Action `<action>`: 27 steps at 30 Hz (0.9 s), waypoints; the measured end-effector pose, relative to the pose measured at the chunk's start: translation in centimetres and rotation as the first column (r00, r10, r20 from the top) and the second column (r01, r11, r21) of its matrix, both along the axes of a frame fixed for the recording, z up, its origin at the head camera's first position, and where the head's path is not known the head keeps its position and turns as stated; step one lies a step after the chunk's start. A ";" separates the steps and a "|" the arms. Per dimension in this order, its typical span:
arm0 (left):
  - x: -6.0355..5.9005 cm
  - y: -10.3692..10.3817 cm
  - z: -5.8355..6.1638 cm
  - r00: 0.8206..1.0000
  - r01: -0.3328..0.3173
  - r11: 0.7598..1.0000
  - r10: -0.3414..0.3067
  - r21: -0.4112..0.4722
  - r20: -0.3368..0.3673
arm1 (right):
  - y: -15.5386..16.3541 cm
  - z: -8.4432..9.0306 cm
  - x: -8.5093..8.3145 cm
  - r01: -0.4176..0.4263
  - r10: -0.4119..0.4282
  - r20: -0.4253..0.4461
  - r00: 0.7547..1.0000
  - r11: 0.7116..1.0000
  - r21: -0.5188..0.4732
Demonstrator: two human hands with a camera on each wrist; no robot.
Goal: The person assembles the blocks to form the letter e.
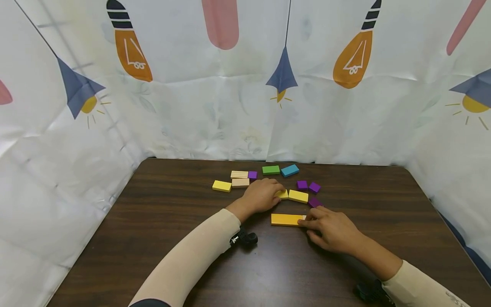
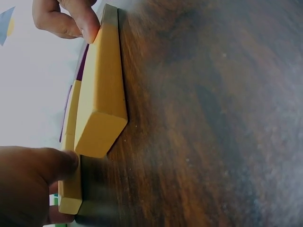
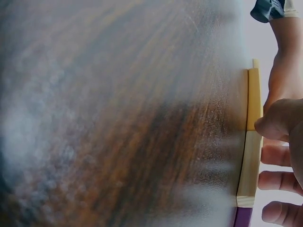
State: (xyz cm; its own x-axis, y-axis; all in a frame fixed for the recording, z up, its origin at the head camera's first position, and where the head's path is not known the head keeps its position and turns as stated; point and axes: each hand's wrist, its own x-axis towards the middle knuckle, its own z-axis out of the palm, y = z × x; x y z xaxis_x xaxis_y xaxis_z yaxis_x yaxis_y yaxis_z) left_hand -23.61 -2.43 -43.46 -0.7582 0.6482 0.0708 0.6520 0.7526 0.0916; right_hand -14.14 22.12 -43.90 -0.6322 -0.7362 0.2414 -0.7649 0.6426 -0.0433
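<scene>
My left hand (image 1: 262,195) pinches a yellow block (image 1: 283,195) on the table; the thumb lies on its near side in the left wrist view. Beside that block is another yellow block (image 1: 298,196), with a purple block (image 1: 315,202) at its right end. Nearer to me lies a longer-looking orange-yellow block (image 1: 285,219). Its right end meets a plain wooden block (image 3: 249,165), mostly hidden in the head view under my right hand (image 1: 333,228). That hand's thumb sits at the joint of the two, its fingers behind the wooden block. A purple piece (image 3: 243,217) adjoins the wooden block's other end.
Farther back lie a green block (image 1: 270,170), a blue block (image 1: 290,170) and small purple blocks (image 1: 302,185). At the left are wooden blocks (image 1: 240,183) and a yellow block (image 1: 221,186). A printed curtain (image 1: 245,119) hangs behind the dark table (image 1: 161,221).
</scene>
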 end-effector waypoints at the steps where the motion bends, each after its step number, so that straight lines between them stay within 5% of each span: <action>1: 0.0 -0.1 0.0 1.000 -0.002 1.000 0.002 -0.001 0.005 | 0.0 0.0 0.0 0.000 0.000 0.001 1.000 1.000 0.002; 27: -1.1 -6.0 2.1 0.996 -0.077 0.997 0.078 0.026 -0.033 | 0.0 -0.1 -0.1 -0.005 0.005 0.000 1.000 1.000 -0.018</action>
